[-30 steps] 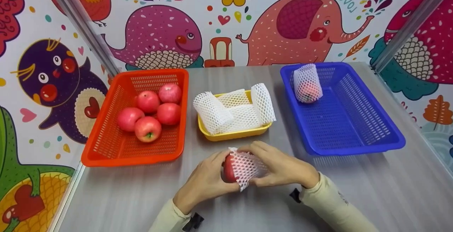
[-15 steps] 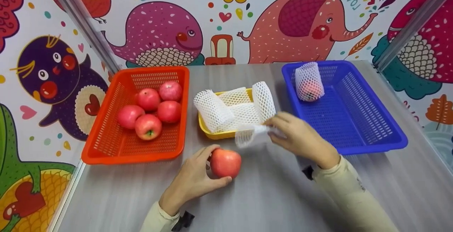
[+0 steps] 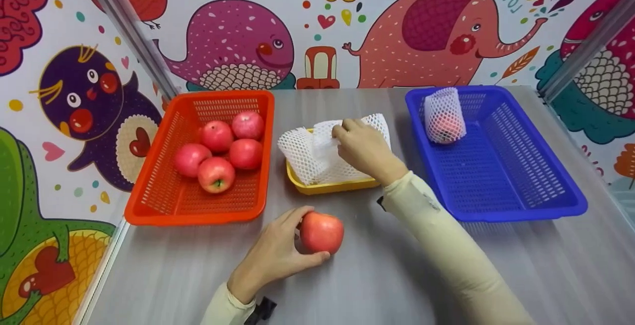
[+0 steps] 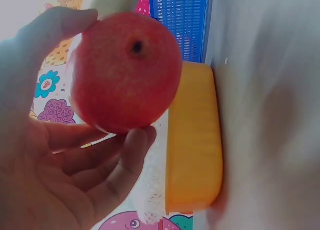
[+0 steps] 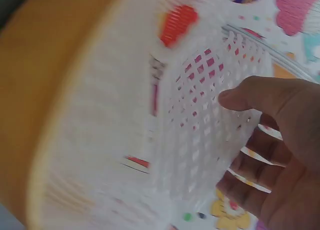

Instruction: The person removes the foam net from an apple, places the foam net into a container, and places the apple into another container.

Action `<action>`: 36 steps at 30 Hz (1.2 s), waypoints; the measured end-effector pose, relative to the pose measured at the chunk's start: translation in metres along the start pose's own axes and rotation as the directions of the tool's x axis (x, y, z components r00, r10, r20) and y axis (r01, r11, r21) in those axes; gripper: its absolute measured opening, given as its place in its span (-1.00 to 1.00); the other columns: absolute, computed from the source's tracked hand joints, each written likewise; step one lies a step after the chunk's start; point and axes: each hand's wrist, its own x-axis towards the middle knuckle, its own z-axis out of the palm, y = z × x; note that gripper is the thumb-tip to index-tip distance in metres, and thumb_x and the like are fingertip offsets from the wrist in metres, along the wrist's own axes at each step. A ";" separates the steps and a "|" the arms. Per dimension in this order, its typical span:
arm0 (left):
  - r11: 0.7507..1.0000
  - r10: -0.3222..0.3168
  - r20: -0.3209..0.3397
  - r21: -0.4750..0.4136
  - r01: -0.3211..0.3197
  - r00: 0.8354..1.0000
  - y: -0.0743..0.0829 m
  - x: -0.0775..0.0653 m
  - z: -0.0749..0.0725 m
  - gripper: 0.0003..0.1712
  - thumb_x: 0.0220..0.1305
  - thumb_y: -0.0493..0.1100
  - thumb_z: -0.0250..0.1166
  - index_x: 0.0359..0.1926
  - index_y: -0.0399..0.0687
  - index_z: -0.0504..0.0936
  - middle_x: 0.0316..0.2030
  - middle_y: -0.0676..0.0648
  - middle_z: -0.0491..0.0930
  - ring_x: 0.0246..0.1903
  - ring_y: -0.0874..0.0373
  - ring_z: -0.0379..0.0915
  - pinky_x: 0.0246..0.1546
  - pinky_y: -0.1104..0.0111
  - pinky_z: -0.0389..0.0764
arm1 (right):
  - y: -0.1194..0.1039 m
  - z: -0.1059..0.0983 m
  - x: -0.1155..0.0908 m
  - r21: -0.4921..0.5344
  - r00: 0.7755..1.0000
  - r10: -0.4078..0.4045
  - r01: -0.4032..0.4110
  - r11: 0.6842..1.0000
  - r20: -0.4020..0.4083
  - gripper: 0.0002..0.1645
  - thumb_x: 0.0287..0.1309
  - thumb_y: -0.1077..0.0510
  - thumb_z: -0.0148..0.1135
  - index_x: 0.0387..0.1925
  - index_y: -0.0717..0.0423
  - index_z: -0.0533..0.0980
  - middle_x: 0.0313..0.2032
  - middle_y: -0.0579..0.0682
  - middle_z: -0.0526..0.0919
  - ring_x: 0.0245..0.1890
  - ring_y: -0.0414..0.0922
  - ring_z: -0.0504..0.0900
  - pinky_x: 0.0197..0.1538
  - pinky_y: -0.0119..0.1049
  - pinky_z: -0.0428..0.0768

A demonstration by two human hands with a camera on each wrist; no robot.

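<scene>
My left hand holds a bare red apple between thumb and fingers over the grey table. In the left wrist view the thumb and fingertips press against opposite sides of the apple. Over the small yellow basket is my right hand, pinching a white foam net sleeve. In the right wrist view the thumb lies on the near face of that foam net sleeve, with the other fingers behind it. More white foam net sleeves fill the yellow basket; the hand partly covers them.
An orange-red basket on the left holds several bare apples. To the right stands a blue basket with one apple in a foam net sleeve at its back left corner. Patterned walls and metal posts enclose the table.
The foam net sleeve came off the apple, and my right hand carried it up to the yellow basket. My left hand kept the apple, moving slightly left and turning it.
</scene>
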 end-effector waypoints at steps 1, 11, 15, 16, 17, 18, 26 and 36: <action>1.000 0.008 -0.003 0.002 -0.008 1.000 0.000 0.000 0.000 -0.14 -0.09 0.16 0.58 0.21 -0.08 0.52 0.00 0.06 0.58 -0.18 0.23 0.48 -0.15 0.28 0.59 | 0.001 0.007 0.001 -0.004 0.998 0.020 -0.019 1.000 0.068 -0.82 0.15 0.30 0.26 -0.17 0.20 0.61 -0.27 0.13 0.59 -0.24 0.11 0.60 -0.26 -0.03 0.65; 1.000 0.015 0.014 0.012 -0.015 1.000 0.000 0.004 0.003 -0.14 -0.08 0.18 0.57 0.21 -0.10 0.52 0.03 0.04 0.58 -0.14 0.22 0.48 -0.12 0.26 0.59 | 0.009 0.014 -0.011 0.061 0.911 0.063 -0.096 0.993 0.408 -0.67 0.21 0.23 0.32 0.01 0.26 0.57 -0.13 0.19 0.66 -0.17 0.10 0.65 -0.05 -0.02 0.62; 1.000 -0.002 0.024 0.011 0.001 1.000 0.001 0.006 0.000 -0.13 -0.07 0.20 0.57 0.22 -0.11 0.52 0.03 0.02 0.58 -0.13 0.20 0.48 -0.11 0.23 0.59 | 0.005 -0.018 -0.026 0.110 0.954 0.042 -0.078 0.991 0.297 -0.60 0.22 0.18 0.36 0.05 0.28 0.55 -0.06 0.20 0.65 -0.08 0.13 0.64 0.05 0.00 0.59; 1.000 -0.004 0.024 0.011 0.004 1.000 0.002 0.006 0.000 -0.13 -0.07 0.20 0.57 0.22 -0.10 0.52 0.03 0.02 0.58 -0.12 0.19 0.48 -0.11 0.22 0.59 | 0.003 -0.026 -0.031 0.112 0.966 0.036 -0.066 0.991 0.257 -0.59 0.22 0.18 0.37 0.05 0.28 0.55 -0.06 0.19 0.64 -0.06 0.13 0.63 0.06 0.01 0.59; 1.000 -0.007 0.025 0.009 0.006 1.000 0.002 0.006 -0.001 -0.12 -0.07 0.20 0.57 0.22 -0.11 0.52 0.03 0.01 0.58 -0.12 0.19 0.48 -0.10 0.21 0.60 | 0.002 -0.034 -0.037 0.113 0.976 0.026 -0.052 0.992 0.215 -0.58 0.21 0.17 0.38 0.05 0.28 0.55 -0.07 0.19 0.64 -0.06 0.13 0.63 0.05 0.01 0.59; 1.000 -0.008 0.026 0.006 0.008 1.000 0.002 0.007 -0.001 -0.12 -0.07 0.20 0.56 0.22 -0.11 0.52 0.03 0.01 0.59 -0.12 0.19 0.48 -0.11 0.21 0.60 | 0.000 -0.042 -0.043 0.113 0.985 0.013 -0.032 0.993 0.171 -0.58 0.19 0.18 0.39 0.04 0.27 0.55 -0.09 0.18 0.64 -0.08 0.13 0.63 0.03 0.00 0.60; 1.000 0.001 0.023 0.007 -0.001 1.000 0.003 0.007 -0.001 -0.12 -0.07 0.22 0.56 0.23 -0.10 0.51 0.00 0.03 0.59 -0.21 0.22 0.49 -0.19 0.27 0.60 | -0.005 -0.071 -0.108 0.093 0.997 -0.071 0.075 0.993 -0.044 -0.58 0.05 0.22 0.49 -0.03 0.18 0.59 -0.23 0.06 0.64 -0.26 0.03 0.60 -0.19 -0.08 0.61; 0.999 0.030 -0.022 0.038 -0.029 0.999 0.006 0.011 -0.010 -0.12 -0.09 0.18 0.58 0.22 -0.09 0.52 -0.01 0.01 0.59 -0.22 0.23 0.49 -0.21 0.29 0.59 | -0.002 -0.068 -0.158 0.085 0.997 -0.034 0.040 0.996 -0.074 -0.58 -0.04 0.18 0.56 -0.10 0.14 0.64 -0.28 -0.04 0.64 -0.32 -0.06 0.60 -0.28 -0.16 0.62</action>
